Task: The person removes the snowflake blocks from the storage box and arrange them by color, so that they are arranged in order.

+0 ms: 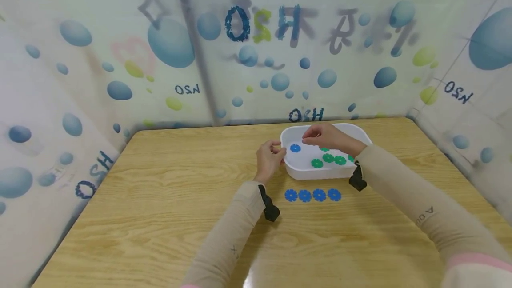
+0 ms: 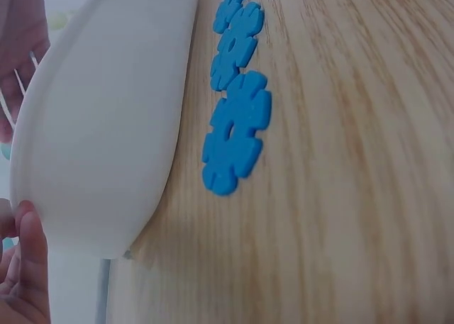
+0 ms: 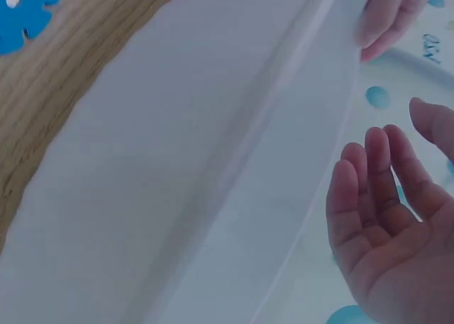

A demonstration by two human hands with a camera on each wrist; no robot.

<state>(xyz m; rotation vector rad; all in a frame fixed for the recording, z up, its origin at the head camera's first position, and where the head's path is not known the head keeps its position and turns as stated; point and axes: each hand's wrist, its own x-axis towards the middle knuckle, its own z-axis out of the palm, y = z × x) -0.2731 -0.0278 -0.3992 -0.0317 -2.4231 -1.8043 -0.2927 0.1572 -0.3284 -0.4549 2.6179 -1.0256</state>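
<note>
A white plastic tray point(image 1: 316, 174) stands toward the back right of the table. My left hand point(image 1: 269, 160) pinches its left end, thumb against the outer wall in the left wrist view. Over the tray hovers my right hand point(image 1: 330, 139); in the right wrist view its fingers point(image 3: 379, 171) are loosely bent, thumb apart, nothing between them. Inside the tray lie a blue flower-shaped disc point(image 1: 295, 148) and several green flower-shaped discs point(image 1: 328, 158), some partly hidden by the right forearm. Several matching blue discs point(image 1: 305, 196) form a row on the table before the tray.
The wood-grain table point(image 1: 168, 199) stretches out left of the tray and in front of it. A patterned curtain point(image 1: 248, 83) hangs behind the table and along both sides. Both wrists wear dark camera mounts point(image 1: 271, 211).
</note>
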